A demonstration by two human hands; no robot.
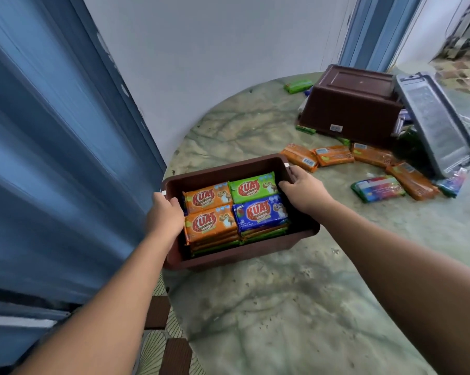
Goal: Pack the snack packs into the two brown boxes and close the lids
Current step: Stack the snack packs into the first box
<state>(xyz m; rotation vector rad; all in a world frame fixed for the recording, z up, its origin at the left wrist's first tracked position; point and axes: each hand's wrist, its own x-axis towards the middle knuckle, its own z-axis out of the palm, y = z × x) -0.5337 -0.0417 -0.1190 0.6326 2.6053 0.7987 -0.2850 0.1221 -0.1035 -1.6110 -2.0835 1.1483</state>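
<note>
Gripping the filled brown box (239, 212) by both end rims, your left hand (164, 215) and right hand (300, 189) have fingers curled; second box (350, 101) overturned, loose snack packs (334, 155) unpacked, lids off

The upturned box (350, 101) hides most of the packs (305, 129) under it, and the grey lid (434, 123) covers more. Lower packs in the near box (244, 255) show only edges. The right fingertips (283, 184) vanish behind its rim.
</note>
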